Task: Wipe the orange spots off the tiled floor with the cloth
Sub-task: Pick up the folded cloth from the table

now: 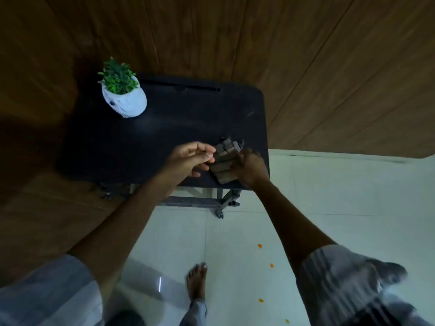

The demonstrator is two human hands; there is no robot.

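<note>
A folded brownish checked cloth lies at the near right corner of the black table. My right hand grips the cloth from its right side. My left hand is at the cloth's left edge, thumb and fingertips pinched together against it. Several small orange spots dot the white tiled floor below the table, in a line running toward me, one of them at the spot.
A small green plant in a white pot stands on the table's far left corner. Wooden wall panels surround the table. My bare foot stands on the tiles left of the spots. The table's metal frame reaches the floor.
</note>
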